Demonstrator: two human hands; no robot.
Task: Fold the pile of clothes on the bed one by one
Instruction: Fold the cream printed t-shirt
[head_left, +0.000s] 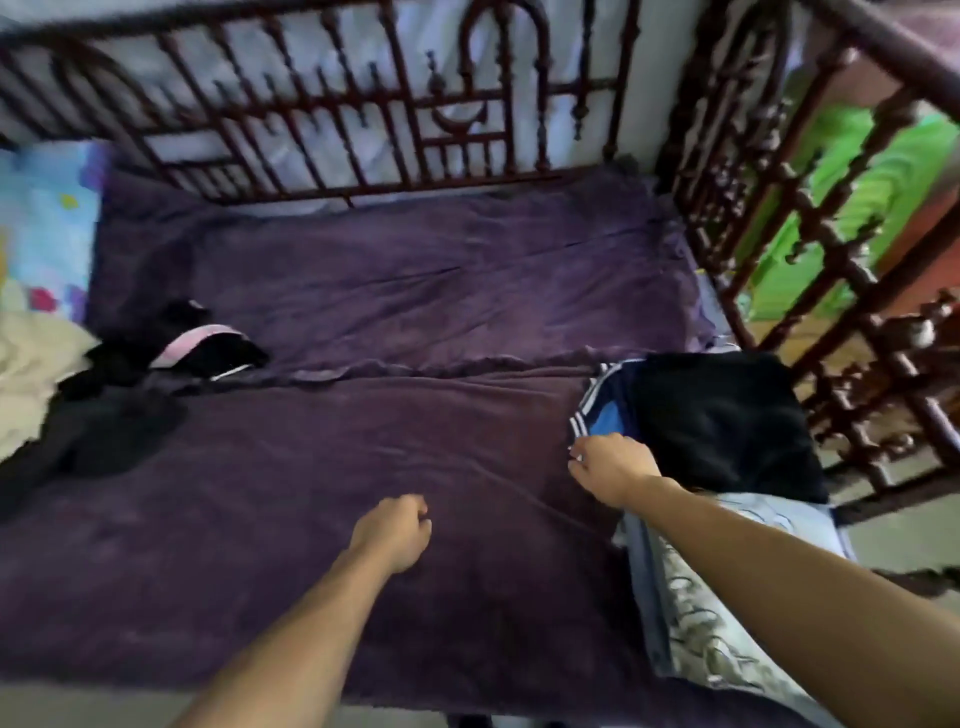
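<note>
- No legible text, label, brand or number anywhere in view.
- Pale cloth (711, 629), right edge of bed (363, 457): dark print, possibly lettering, too blurred to read.
- Blue pillow (49, 223), far left: coloured shapes only, blurred.

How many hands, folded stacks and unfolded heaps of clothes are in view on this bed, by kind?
Hands: 2 (left hand, right hand)
Folded stacks: 1 (folded stack, on the right side)
Unfolded heaps: 1 (unfolded heap, on the left side)
Total: 4
</note>
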